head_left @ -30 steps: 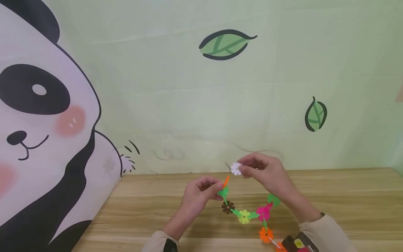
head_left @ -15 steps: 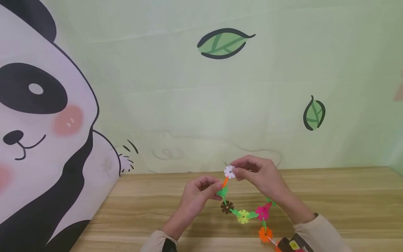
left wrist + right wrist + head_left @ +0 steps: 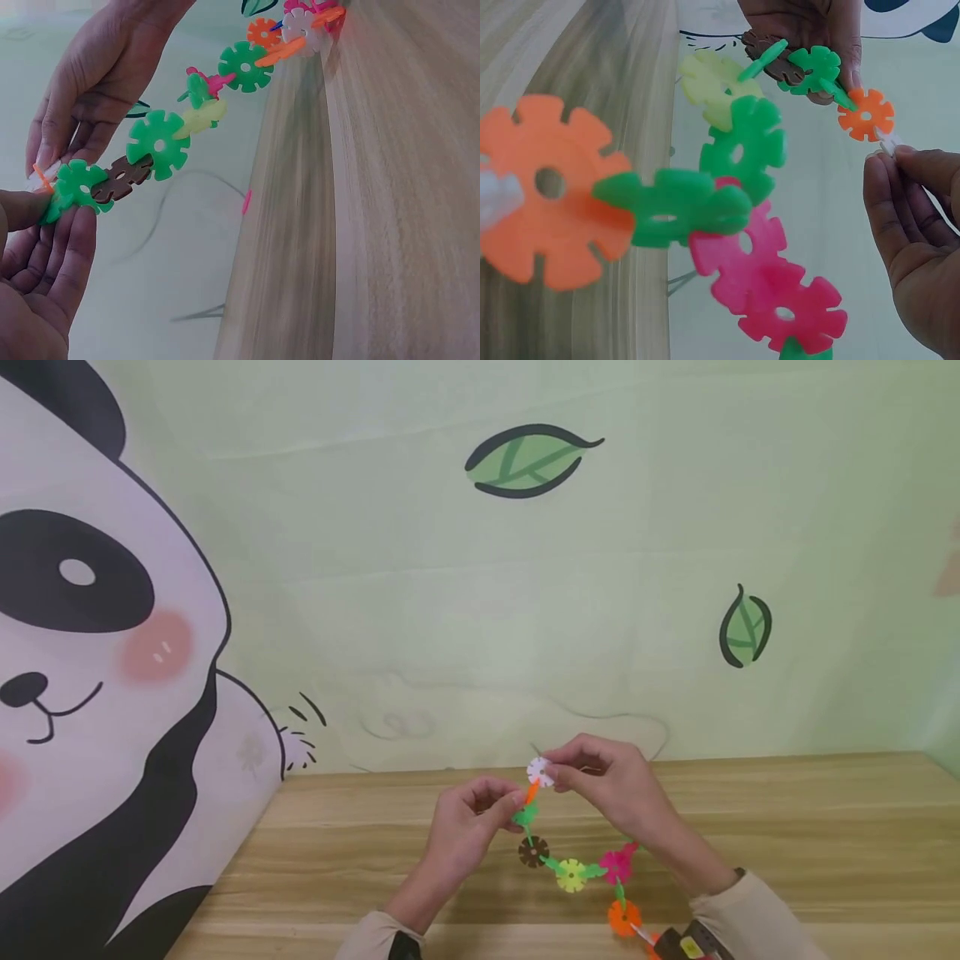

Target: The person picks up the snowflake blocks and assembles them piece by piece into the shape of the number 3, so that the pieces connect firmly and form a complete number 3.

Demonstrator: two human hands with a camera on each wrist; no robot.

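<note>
Thumb and fingers of my right hand (image 3: 611,785) pinch a white snowflake disc (image 3: 538,771), its edge at the slots of an orange snowflake disc (image 3: 864,103). That orange disc tops a chain of interlocked plastic discs. My left hand (image 3: 472,831) pinches the chain at a green snowflake disc (image 3: 527,814) just below it. From there the chain hangs through a brown disc (image 3: 533,852) and a yellow disc (image 3: 572,875) to pink discs (image 3: 784,307). A larger orange disc (image 3: 624,918) hangs lower, and the right sleeve and wrist strap hide part of the chain.
Both hands are above a wood-grain tabletop (image 3: 360,877). Behind it stands a pale green backdrop (image 3: 420,610) printed with leaves and a large panda (image 3: 97,652). More joined discs, including a white one (image 3: 301,31), trail near the tabletop.
My right hand has brought the white disc left and slightly down, from apart to the orange disc's edge. My left hand has stayed nearly in place, holding the chain.
</note>
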